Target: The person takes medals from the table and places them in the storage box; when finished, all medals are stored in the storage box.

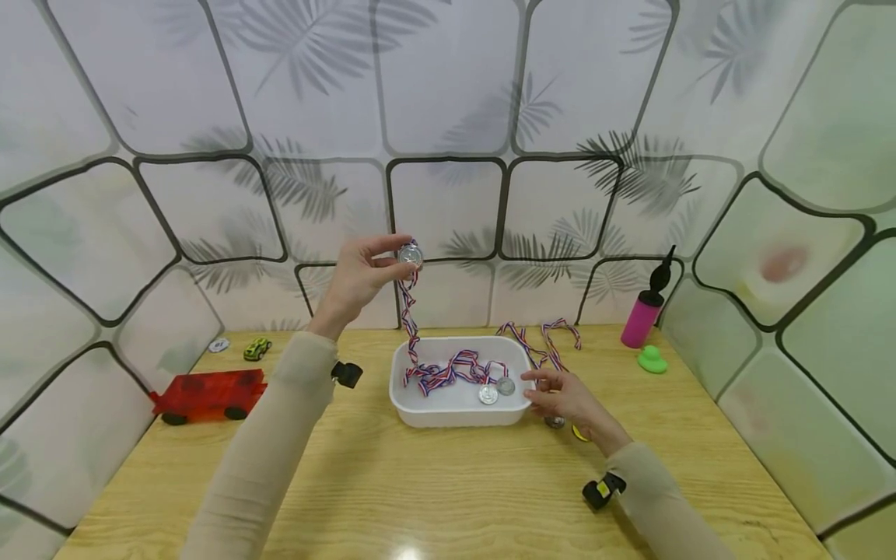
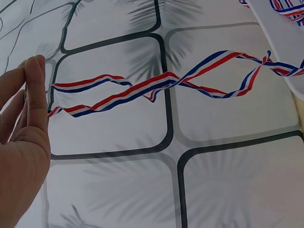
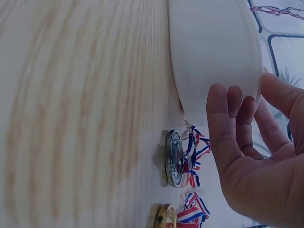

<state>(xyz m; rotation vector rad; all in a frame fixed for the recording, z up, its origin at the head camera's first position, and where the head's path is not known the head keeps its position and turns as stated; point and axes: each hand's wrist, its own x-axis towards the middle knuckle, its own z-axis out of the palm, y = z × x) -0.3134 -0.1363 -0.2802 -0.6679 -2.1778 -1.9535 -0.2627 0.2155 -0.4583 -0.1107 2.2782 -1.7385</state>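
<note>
While I look down from the head view, my left hand (image 1: 353,284) is raised and pinches a silver medal (image 1: 410,256) between thumb and fingers, its striped ribbon (image 1: 408,307) trailing into a white bin (image 1: 458,417), where two more silver medals (image 1: 488,395) lie; my right hand (image 1: 574,403), well apart from it, grips the bin's right end. From the left wrist, the ribbon's two strands run twisted from my fingertips to the bin, the medal hidden. From the right wrist, my fingers hold the rim, near a dark-edged medal (image 3: 174,158) and a gold-coloured one (image 3: 167,217).
</note>
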